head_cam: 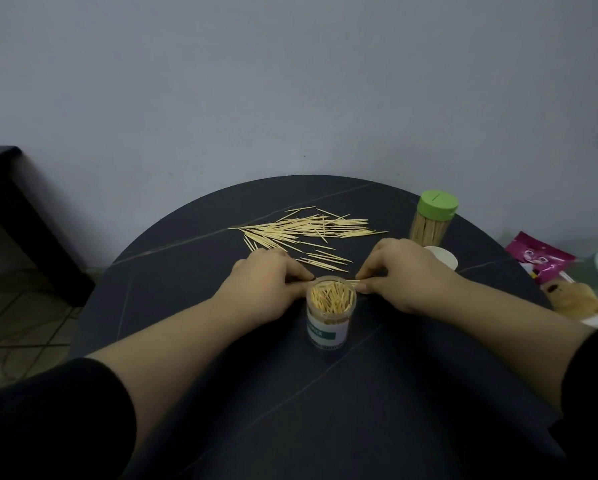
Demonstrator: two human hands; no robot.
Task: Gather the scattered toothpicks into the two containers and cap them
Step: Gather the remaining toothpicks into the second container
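Sleeves [48, 427], open jar [330, 318], left hand [270, 285] and right hand [408, 271] round toothpick bundle [352, 280]

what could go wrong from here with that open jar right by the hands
The open jar stands between the left hand and right hand; a nudge could tip it and spill. It already looks packed, so the bundle of toothpicks both hands pinch may not fit, and some could drop onto the table.

Probably a home: a round dark table [186, 306] set against a plain grey wall [290, 81] beyond the fingers [377, 270], tiled floor [20, 306] far left of them, a pink snack packet [540, 261] to their right.
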